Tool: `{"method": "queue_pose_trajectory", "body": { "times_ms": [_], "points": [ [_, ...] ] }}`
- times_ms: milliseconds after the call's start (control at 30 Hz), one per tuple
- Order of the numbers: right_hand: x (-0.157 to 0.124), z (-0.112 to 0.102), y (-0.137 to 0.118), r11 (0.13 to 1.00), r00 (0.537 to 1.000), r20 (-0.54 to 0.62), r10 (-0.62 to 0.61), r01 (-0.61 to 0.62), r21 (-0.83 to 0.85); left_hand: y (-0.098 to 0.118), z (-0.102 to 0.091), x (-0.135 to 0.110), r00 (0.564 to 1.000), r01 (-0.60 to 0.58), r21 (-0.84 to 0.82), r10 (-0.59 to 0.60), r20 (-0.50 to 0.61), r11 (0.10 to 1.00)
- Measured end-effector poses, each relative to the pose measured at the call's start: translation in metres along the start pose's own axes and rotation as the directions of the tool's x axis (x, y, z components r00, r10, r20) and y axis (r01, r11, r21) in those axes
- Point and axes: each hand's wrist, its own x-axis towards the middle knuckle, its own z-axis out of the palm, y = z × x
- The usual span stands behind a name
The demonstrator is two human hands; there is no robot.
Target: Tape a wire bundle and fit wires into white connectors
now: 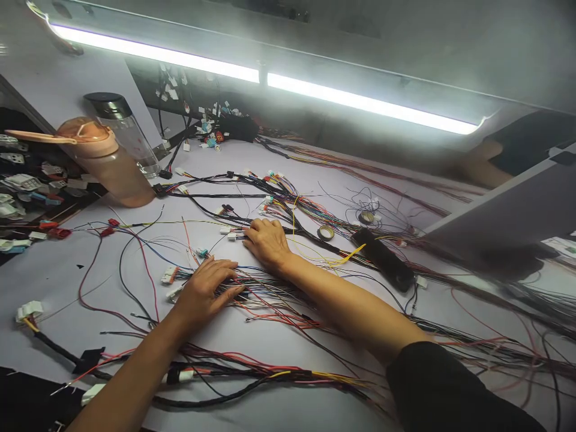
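My left hand (209, 287) rests on a bundle of loose wires (274, 291), its thumb apart from the fingers and wires showing in the gap. Close to its fingertips lie an orange-and-white connector (170, 275) and a small teal connector (202, 253). Farther out, my right hand (269, 241) has its fingers curled down over thin wires behind a small white connector (231, 237); the fingertips are partly hidden. Just beyond it runs a black-taped wire harness (216, 213) with several branches and connectors.
A peach-lidded bottle (105, 162) and a clear bottle (135, 141) stand at the back left. A black phone (382, 259) and tape roll (326, 233) lie to the right. Another harness (243, 371) crosses the front. Connectors (27, 186) are heaped at left, under a lamp (360, 103).
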Motion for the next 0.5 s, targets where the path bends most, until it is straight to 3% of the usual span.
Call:
{"method": "queue_pose_trajectory", "body": {
  "times_ms": [100, 267, 500],
  "points": [
    [0.006, 0.004, -0.003, 0.999, 0.999, 0.012, 0.046, -0.046, 0.011, 0.000, 0.000, 0.000, 1.000, -0.008, 0.002, 0.008, -0.011, 1.000],
    [-0.003, 0.010, 0.011, 0.986, 0.999, -0.042, -0.007, 0.013, 0.165, 0.003, -0.001, 0.001, 0.998, 0.030, 0.021, -0.029, -0.057, 0.999],
    [-0.017, 0.013, 0.025, 0.950, 0.981, -0.123, -0.151, 0.178, 0.257, 0.012, -0.005, 0.009, 0.948, 0.260, 0.064, -0.242, -0.206, 0.963]
  ]
}}
